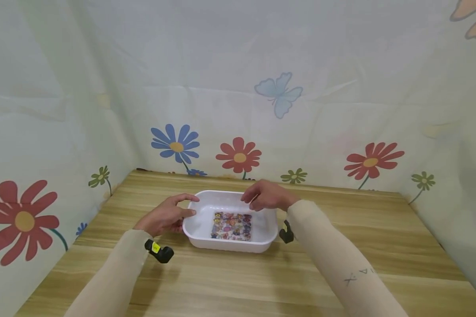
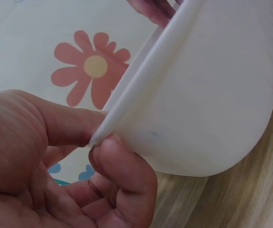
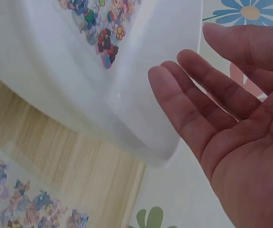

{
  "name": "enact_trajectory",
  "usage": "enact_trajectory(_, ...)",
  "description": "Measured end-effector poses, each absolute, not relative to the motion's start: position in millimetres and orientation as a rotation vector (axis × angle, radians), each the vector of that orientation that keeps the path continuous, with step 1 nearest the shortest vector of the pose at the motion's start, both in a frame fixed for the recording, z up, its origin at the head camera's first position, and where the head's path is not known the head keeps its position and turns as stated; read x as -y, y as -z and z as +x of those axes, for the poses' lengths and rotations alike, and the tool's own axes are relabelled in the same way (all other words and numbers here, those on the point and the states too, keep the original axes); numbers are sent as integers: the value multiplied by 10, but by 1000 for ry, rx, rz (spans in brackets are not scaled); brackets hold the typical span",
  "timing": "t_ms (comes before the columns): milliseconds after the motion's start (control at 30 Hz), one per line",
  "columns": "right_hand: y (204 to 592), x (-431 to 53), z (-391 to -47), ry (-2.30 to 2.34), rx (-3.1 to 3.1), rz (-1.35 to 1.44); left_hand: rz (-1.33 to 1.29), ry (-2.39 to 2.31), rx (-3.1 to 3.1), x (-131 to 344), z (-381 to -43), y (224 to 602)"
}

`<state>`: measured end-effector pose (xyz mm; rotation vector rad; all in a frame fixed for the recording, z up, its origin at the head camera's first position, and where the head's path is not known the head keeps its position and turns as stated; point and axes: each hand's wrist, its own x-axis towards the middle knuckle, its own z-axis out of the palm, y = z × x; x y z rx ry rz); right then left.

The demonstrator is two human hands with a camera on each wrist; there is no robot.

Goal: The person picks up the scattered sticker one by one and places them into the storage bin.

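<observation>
A white plastic basin (image 1: 230, 245) stands on the table, with a flat sheet of colourful cartoon stickers (image 1: 232, 227) lying on its bottom. At the basin's left end, my left hand (image 1: 164, 216) holds the rim. The left wrist view shows thumb and curled fingers (image 2: 127, 166) pinching that rim (image 2: 141, 80) from both sides. My right hand (image 1: 269, 197) hovers over the basin's back right corner. In the right wrist view its fingers (image 3: 183, 114) are loosely bent, with nothing between them, next to the basin wall.
A second cartoon sheet (image 3: 27, 204) appears, faint, at the lower left of the right wrist view; the head view does not show it. The wooden table (image 1: 206, 281) backs onto a flowered curtain (image 1: 321, 145). Black wrist devices (image 1: 159, 252) sit on both wrists.
</observation>
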<state>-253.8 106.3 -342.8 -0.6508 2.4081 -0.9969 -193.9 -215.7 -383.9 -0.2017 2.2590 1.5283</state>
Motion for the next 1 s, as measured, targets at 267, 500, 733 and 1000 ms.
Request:
enact_trajectory(267, 3414, -1211, -2538, 1072, -2386, -629, -222, -1520, -2270, 2148, -1944, 3847)
enact_trajectory(500, 3406, -1344, -2533, 1133, -2350, -619, -220, -1517, -2263, 2151, -1962, 3860)
enact_trajectory(733, 3393, -1461, -2531, 1194, -2316, -594, -215, -1527, -2261, 2159, -1958, 3864)
enact_trajectory(1000, 3336, -1627, -2512, 1211, -2311, -600, -203, -1529, -2263, 2156, -1946, 3863)
